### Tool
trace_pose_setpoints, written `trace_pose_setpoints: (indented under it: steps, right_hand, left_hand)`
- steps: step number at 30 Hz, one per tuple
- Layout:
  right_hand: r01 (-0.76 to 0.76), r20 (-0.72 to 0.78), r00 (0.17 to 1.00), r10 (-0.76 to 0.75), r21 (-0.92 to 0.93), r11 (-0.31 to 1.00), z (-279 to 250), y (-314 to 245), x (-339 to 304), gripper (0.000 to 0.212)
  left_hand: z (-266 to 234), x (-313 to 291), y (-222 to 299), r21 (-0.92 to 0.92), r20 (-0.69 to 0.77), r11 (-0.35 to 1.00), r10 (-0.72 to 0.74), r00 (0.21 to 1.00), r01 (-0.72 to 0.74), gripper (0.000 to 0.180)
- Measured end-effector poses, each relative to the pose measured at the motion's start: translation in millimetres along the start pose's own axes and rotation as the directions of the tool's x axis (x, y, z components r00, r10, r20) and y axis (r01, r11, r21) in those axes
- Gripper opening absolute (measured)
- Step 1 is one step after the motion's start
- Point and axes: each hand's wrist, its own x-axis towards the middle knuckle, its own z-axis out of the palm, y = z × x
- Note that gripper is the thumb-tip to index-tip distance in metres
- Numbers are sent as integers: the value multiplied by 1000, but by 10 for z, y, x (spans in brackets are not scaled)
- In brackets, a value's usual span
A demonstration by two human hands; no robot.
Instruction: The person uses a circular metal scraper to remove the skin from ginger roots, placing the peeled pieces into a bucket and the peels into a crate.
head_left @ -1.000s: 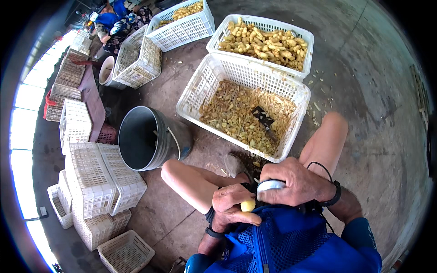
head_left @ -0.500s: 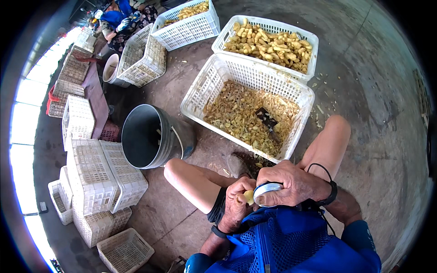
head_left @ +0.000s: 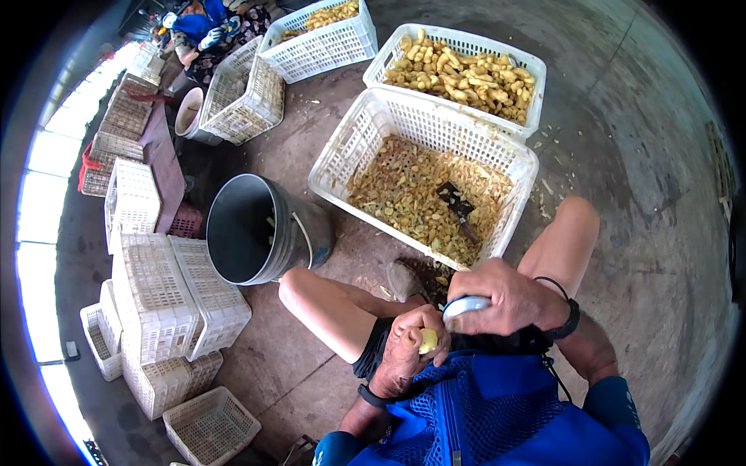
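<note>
Concrete floor [head_left: 307, 380], seen from above, extends beneath the whole scene. Stacked white lattice crates [head_left: 153, 303] stand along the left side. A co-worker [head_left: 194, 31] in blue, with patterned dark clothing over the legs, sits at the upper left, partly cut off by the rim of the view. At the centre, before the wearer's knees, stands a white crate [head_left: 342, 159] bearing a layer of yellowish-brown peelings [head_left: 404, 198]; just behind it, a second white crate, the root crate [head_left: 538, 97], holds a heap of knobbly tan roots [head_left: 466, 78]. A grey bucket [head_left: 312, 233] with a wire handle stands to the left of the peelings. The right hand [head_left: 509, 299] is raised near the crate's front edge, its fingers clamped on a round silvery object [head_left: 466, 306] with a dark blue rim. The left hand [head_left: 410, 342] lies lower, above the lap, its fingers curled and clamped on a pale yellow piece [head_left: 428, 340], which sits just below and left of the silvery disc; whether disc and left hand touch cannot be told. A dark, flat implement [head_left: 454, 202] rests on the peelings.
</note>
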Motion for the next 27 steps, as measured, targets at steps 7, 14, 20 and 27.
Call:
trace_pose_setpoints:
  steps: [7, 14, 20, 27]
  right_hand:
    - [-4, 32, 999, -6, 282, 960, 92, -89, 21, 31]
    - [-138, 52, 990, 129, 302, 943, -20, 64, -25, 33]
    - [6, 51, 999, -19, 249, 969, 121, 29, 49, 32]
    - [-244, 92, 969, 228, 242, 939, 16, -57, 31, 30]
  left_hand:
    - [46, 13, 23, -28, -100, 990, -141, 985, 139, 62]
    - [19, -13, 54, -27, 9, 993, -113, 994, 113, 68]
    - [22, 12, 51, -3, -106, 968, -249, 963, 250, 64]
    - [-107, 8, -52, -19, -72, 994, -106, 992, 105, 58]
